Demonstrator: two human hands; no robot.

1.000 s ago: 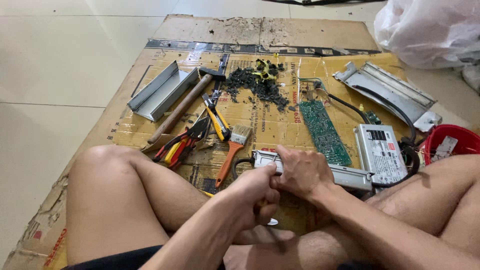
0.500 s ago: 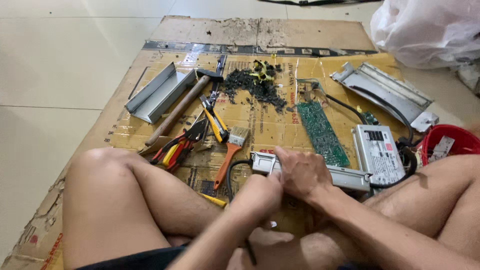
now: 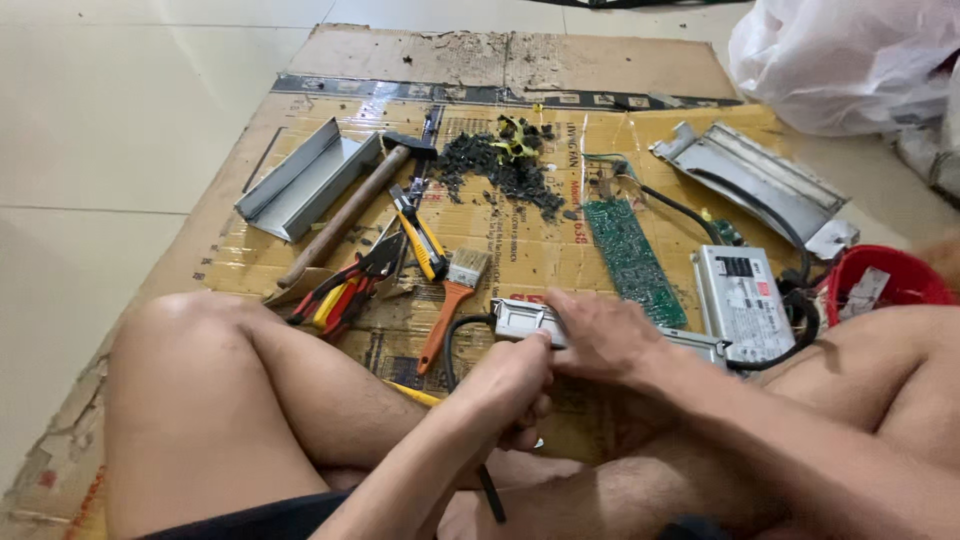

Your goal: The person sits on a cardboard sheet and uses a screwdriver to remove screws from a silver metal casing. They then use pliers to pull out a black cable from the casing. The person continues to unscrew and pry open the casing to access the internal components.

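On the flattened brown cardboard sheet (image 3: 300, 250): a wooden-handled hammer (image 3: 350, 212) beside a grey folded metal channel (image 3: 300, 180) far left, an orange-handled paintbrush (image 3: 450, 305) near centre, a green circuit board (image 3: 630, 250), a red plastic bowl (image 3: 895, 280) right

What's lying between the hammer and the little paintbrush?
In the head view, a yellow-and-black utility knife lies between the hammer and the paintbrush, with pliers just below it.
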